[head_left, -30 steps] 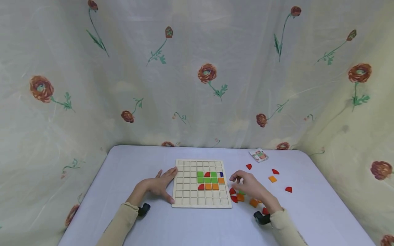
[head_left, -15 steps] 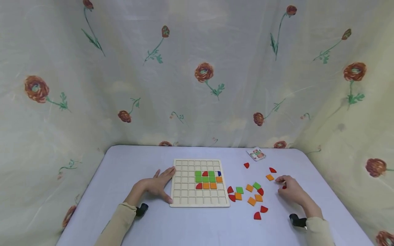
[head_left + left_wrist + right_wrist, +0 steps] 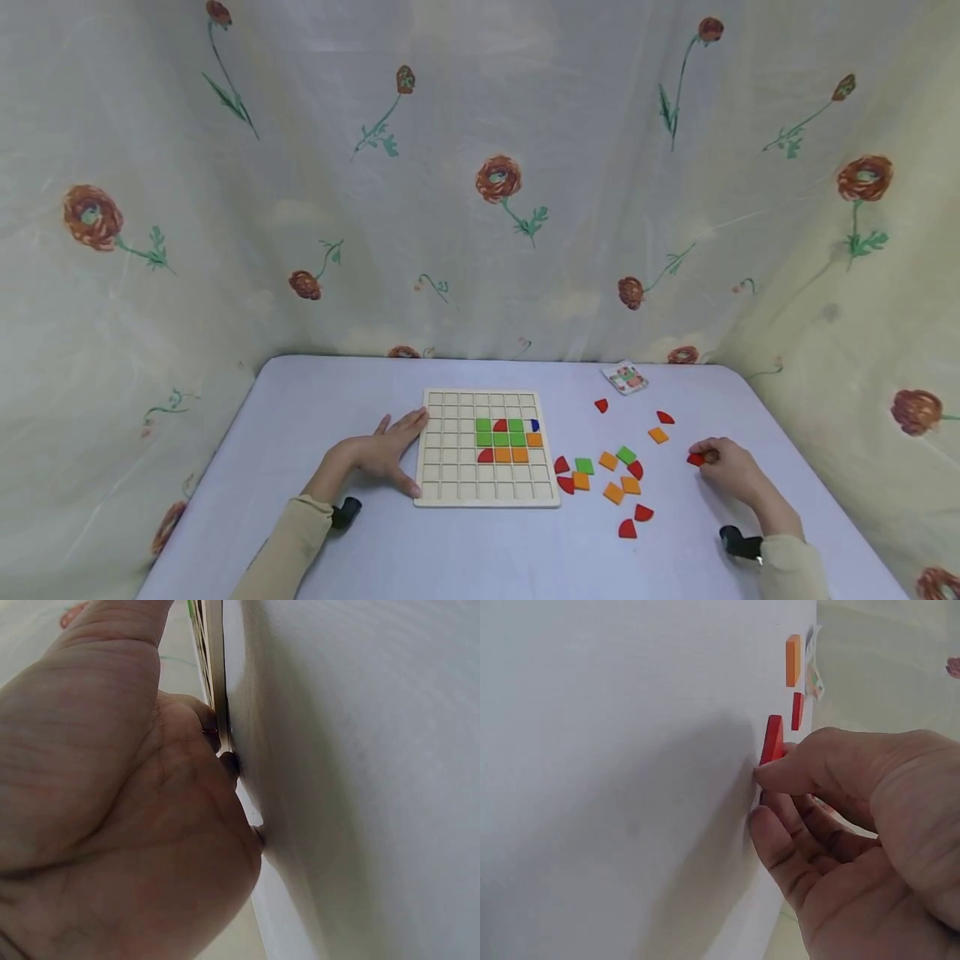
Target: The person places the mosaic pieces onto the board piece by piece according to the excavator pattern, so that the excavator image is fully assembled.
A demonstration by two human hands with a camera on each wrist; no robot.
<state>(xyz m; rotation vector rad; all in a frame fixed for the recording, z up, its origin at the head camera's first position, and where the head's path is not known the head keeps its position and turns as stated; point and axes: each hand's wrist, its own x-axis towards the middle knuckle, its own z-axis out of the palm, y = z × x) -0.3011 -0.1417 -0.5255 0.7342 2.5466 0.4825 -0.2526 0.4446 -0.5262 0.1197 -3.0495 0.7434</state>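
Observation:
A pale square grid board [image 3: 487, 503] lies on the table, with green and orange squares, red quarter-round tiles and a dark blue piece in its cells. My left hand [image 3: 381, 454] rests along the board's left edge, fingers spread and straight; in the left wrist view the palm hides most of the board. At the right side of the table, my right hand [image 3: 731, 473] pinches a red quarter-round tile [image 3: 696, 458]. The right wrist view shows this tile [image 3: 772, 739] between thumb and fingertips, low at the tabletop.
Loose tiles lie between the board and my right hand: orange squares [image 3: 608, 460], green squares [image 3: 626, 454] and red quarter-rounds [image 3: 627, 528]. A patterned card [image 3: 626, 377] lies near the back edge. Flowered curtains [image 3: 480, 275] enclose the table.
My right hand has moved right from beside the board, past the loose tiles, to the far red tile, which it now pinches. The left hand has stayed on the board's edge.

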